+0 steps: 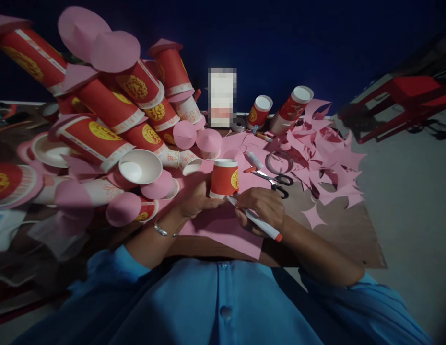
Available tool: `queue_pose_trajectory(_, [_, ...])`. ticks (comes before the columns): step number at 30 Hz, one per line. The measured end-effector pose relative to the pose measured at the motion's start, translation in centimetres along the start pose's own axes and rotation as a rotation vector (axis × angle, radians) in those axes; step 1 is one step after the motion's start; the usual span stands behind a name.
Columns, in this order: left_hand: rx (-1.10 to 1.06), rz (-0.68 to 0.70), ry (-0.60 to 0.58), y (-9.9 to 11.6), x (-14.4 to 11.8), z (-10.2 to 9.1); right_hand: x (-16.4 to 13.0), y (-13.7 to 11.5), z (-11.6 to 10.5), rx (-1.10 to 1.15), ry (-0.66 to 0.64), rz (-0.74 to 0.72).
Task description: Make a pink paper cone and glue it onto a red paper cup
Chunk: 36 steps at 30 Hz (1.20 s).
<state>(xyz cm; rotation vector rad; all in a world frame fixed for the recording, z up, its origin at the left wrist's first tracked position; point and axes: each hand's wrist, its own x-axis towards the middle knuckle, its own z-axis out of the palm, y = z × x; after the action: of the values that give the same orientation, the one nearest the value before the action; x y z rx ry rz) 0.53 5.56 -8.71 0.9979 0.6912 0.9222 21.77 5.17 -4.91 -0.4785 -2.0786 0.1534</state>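
a pink paper sheet (pixel 223 230) covers the wooden board, and a red paper cup (pixel 224 178) stands upside down on it. the left hand (pixel 196 196) holds the cup's base, while the right hand (pixel 261 206), just right of the cup, grips a marker (pixel 255 219) with its tip at the cup's rim. scissors (pixel 276 182) lie right of the cup.

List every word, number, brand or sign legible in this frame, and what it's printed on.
No text can be read.
Red paper cup under the left hand: yellow round emblem, too blurred to read.
Piled cups: the same emblems, unreadable.
Pen in the right hand: no marking legible.
Pixelated object: illegible.
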Motion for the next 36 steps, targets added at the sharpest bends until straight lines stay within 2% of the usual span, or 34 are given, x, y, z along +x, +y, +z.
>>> queue_pose_trajectory(9, [-0.044,0.017,0.024,0.08,-0.03,0.18,0.20,-0.24,-0.28,0.056,0.042,-0.001])
queue_pose_trajectory(18, [-0.156,0.028,0.128,-0.09,-0.29,-0.02,0.08,-0.05,-0.51,-0.013,0.123,0.112])
queue_pose_trajectory(23, [-0.201,0.020,0.107,0.33,-0.20,0.29,-0.09,0.13,-0.31,-0.030,0.126,0.116])
queue_pose_trajectory(28, [-0.144,0.013,0.032,0.21,-0.18,0.21,-0.08,0.12,0.02,-0.022,0.106,0.097])
queue_pose_trajectory(36, [-0.075,-0.007,0.105,-0.27,-0.28,-0.17,0.07,-0.19,-0.30,0.018,0.087,0.079])
